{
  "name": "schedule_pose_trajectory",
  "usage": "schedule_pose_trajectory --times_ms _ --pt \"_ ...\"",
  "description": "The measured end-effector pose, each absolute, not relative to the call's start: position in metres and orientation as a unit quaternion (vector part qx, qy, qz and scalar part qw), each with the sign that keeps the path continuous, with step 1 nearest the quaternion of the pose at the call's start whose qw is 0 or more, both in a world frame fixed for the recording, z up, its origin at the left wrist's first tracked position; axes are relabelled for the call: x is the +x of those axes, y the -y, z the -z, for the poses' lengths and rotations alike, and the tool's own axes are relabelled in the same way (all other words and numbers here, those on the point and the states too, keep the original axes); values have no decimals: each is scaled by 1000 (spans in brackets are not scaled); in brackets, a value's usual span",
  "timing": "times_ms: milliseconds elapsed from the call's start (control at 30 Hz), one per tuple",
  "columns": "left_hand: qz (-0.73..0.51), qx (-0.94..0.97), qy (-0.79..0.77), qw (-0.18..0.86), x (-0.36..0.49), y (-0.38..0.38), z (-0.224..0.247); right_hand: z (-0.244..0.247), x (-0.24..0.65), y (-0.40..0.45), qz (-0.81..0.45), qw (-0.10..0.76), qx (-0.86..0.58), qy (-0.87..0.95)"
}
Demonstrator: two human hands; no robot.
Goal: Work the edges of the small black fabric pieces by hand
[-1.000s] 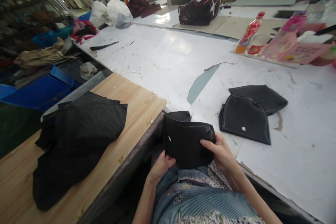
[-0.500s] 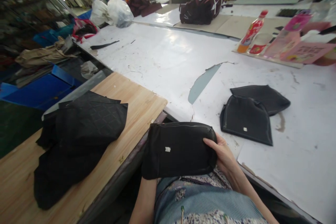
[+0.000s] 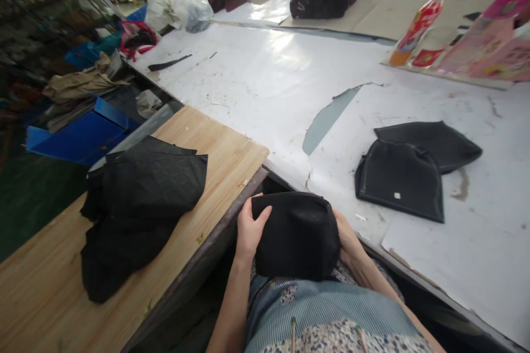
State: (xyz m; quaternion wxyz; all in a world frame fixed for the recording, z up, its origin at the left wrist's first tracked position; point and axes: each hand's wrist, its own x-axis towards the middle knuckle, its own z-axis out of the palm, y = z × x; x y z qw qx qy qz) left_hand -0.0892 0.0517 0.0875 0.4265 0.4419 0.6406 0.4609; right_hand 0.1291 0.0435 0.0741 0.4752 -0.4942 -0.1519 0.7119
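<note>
Ahead, by my bench's point(image 3: 256, 66) far edge, a bottle point(image 3: 423, 17) held orange liquid point(image 3: 399, 58); left fingers point(image 3: 261, 217) and right fingers point(image 3: 343, 229) clamped black material point(image 3: 296, 240).

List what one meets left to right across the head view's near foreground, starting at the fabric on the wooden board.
Black fabric pile, left hand, held black piece, right hand, black piece with pale square.

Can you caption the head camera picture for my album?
Left hand and right hand hold a black piece near a wooden board and white table.
</note>
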Motion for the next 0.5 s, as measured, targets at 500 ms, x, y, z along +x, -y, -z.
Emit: schedule_pose_trajectory --times_ms 500 --pt "-544 319 -578 518 -90 -41 -80 -67 140 -46 -618 540 -492 289"
